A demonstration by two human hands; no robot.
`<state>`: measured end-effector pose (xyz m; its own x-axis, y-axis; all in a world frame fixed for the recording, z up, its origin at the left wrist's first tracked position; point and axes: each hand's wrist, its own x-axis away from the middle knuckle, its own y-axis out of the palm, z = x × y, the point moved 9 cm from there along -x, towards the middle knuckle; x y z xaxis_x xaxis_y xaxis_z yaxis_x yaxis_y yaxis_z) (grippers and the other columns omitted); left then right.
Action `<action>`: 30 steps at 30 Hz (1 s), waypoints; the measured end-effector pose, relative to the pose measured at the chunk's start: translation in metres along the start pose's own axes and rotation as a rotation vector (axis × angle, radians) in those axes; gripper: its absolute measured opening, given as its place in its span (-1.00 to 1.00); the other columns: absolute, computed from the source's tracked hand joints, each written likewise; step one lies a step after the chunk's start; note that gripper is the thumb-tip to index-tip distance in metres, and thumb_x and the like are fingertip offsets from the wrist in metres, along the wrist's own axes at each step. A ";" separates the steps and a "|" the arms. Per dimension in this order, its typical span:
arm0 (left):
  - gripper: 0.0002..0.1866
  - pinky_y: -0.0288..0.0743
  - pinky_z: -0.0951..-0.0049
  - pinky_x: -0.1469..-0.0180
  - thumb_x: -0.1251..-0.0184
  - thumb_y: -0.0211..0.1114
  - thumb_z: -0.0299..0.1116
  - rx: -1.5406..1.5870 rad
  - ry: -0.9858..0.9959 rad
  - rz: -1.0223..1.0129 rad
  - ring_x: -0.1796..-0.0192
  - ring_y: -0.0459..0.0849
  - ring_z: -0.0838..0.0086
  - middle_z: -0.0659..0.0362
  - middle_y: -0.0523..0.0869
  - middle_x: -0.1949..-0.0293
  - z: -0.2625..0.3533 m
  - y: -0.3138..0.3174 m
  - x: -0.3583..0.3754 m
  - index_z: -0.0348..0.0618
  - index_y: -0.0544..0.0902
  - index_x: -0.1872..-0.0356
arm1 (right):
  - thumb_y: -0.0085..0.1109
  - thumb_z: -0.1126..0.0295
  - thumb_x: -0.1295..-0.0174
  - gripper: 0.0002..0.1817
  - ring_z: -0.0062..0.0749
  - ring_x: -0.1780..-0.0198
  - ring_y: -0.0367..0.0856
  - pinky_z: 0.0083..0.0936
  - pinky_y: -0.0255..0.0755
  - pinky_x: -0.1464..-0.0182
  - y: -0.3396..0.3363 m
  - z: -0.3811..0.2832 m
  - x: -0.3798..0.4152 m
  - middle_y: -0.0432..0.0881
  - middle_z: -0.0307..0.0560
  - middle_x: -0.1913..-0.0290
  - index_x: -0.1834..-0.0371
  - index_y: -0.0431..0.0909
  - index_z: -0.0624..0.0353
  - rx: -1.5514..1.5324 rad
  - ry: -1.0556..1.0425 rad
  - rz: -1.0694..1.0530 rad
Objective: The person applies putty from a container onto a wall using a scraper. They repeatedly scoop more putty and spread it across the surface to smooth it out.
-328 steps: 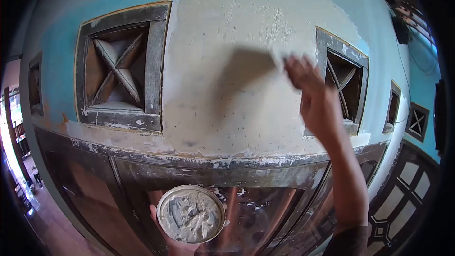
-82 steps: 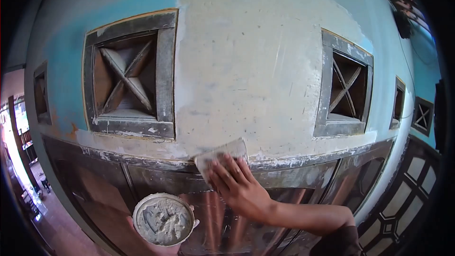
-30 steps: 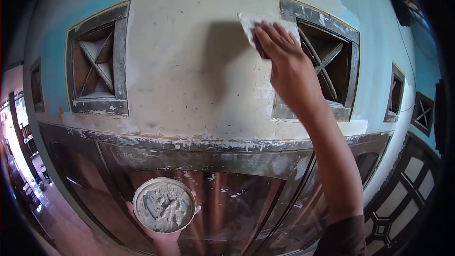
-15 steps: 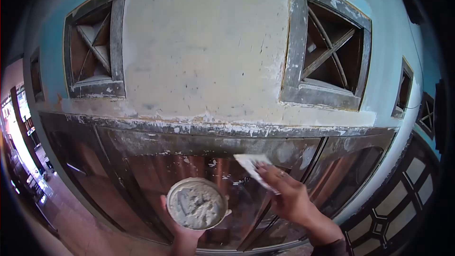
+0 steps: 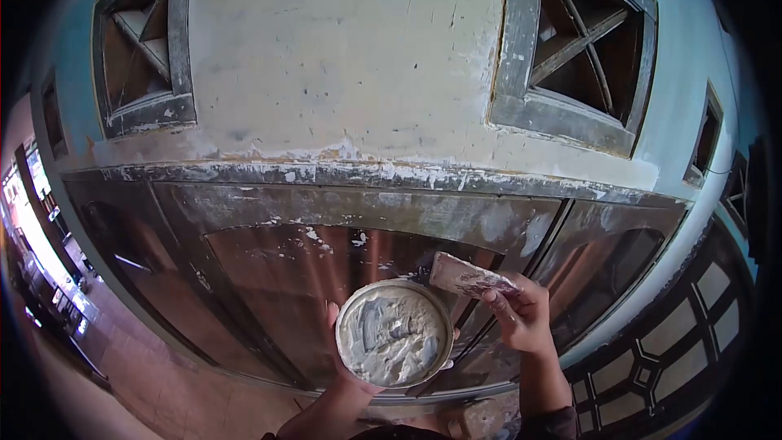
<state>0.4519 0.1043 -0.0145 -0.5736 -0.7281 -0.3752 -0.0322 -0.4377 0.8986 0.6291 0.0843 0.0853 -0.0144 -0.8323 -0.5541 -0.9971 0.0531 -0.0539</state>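
Note:
My left hand (image 5: 352, 381) holds a round tub (image 5: 447, 319) from below and the side, its fingers wrapped round it. Inside the tub lies thick off-white putty (image 5: 399, 344) with a lumpy, scraped surface. Just above the tub's right rim is a flat putty scraper (image 5: 471, 279), whitish with dark smears, gripped between the thumb and fingers of my right hand (image 5: 523, 315). Behind both hands stand dark wooden door panels with glass (image 5: 277, 277), spattered with white specks. A worn ledge (image 5: 326, 173) with flaking paint runs above them.
Over the ledge is a patched cream wall (image 5: 342, 57) with blue paint at its sides. Two wooden vents with crossed slats, a left vent (image 5: 181, 41) and a right vent (image 5: 517, 57), flank it. A dark panelled door (image 5: 652, 358) stands right; tiled floor (image 5: 155, 358) shows left.
My right hand has turned the scraper and brought it lower, close to the tub. My left hand and the tub have shifted right in view. The camera view has tilted slightly downward.

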 end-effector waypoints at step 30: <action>-0.04 0.33 -0.27 -0.44 -0.42 -0.04 0.48 0.063 0.301 0.151 -0.48 0.41 -0.08 -0.11 0.40 -0.49 0.024 -0.046 0.018 -0.14 0.34 -0.54 | 0.16 0.59 -0.46 -0.69 -0.50 -0.05 0.64 -0.56 0.48 -0.14 0.005 0.038 0.056 0.70 -0.02 -0.08 -0.22 0.54 0.45 0.142 -0.308 0.326</action>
<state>0.4236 0.1240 -0.0575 -0.3090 -0.9093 -0.2788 -0.0216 -0.2864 0.9579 0.6266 0.0587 0.0224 -0.2814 -0.5580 -0.7807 -0.9239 0.3775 0.0632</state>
